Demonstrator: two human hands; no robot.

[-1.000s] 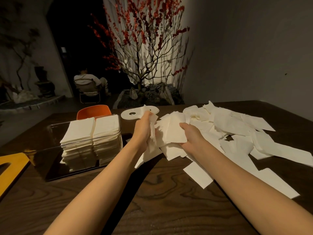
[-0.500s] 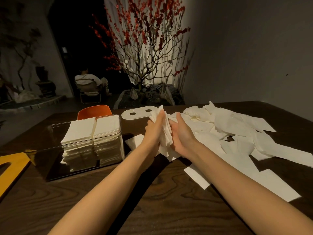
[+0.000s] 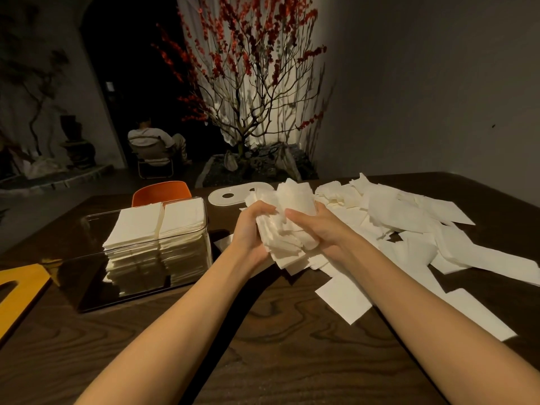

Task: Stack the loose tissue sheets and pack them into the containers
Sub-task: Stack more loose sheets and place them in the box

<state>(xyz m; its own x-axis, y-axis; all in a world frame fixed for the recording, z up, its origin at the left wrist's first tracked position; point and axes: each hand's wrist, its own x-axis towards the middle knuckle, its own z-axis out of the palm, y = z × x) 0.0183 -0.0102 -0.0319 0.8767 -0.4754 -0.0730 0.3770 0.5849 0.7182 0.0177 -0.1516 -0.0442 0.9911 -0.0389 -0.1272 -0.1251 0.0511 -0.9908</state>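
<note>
I am looking down on a dark wood-grain bench (image 3: 280, 340) that is filling the lower frame. Loose tissue sheets (image 3: 415, 229) are lying scattered across its right half, from the centre out to the right edge. At centre left, a clear container (image 3: 140, 290) is standing with two neat tissue stacks (image 3: 157, 223) rising just above its rim, side by side and touching. Beyond it, an orange chair back (image 3: 160, 192) is showing at the bench's far edge, and a flat white lid with round holes (image 3: 233, 196) is lying just behind my hands. A yellow board (image 3: 20, 290) is poking in at the left edge.

At the middle of the frame, both my hands are closing on one thick bundle of sheets (image 3: 287, 226). My left hand (image 3: 251, 232) is curling its fingers round the bundle's left side, and my right hand (image 3: 318, 229) is wrapping its fingers over the front, thumb behind. The bundle is standing roughly upright, its lower corners fanning out unevenly toward the bench.

A second ago my hands were apart, the right one resting on sheets in the pile and the left holding only a few. Now they are meeting around a much fatter wad lifted off the heap. I judge this as the gathering step ending and the squaring-up beginning: the edges are ragged and need tapping level before the wad is going into a container.
</note>
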